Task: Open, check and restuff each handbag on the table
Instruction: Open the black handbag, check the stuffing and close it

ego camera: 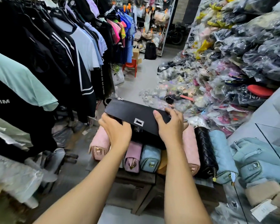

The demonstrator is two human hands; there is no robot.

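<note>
Left of the black handbag hang racks of soft cotton tops; right of it slopes a heap of goods in crinkled clear plastic. Beneath it stands a dark wooden table carrying a row of padded bags lying side by side: a pink suede-like bag, a mauve bag, a pale blue bag, and further right a black quilted bag. The black handbag itself is held just above this row. It is a long, flat rectangle with a smooth matte flap and rounded ends. The left hand has its grip closed over the near left edge. The right hand grasps the right end, thumb flat on the flap. A square silver clasp plate sits at the flap's near edge, with a small metal lock piece just below it.
</note>
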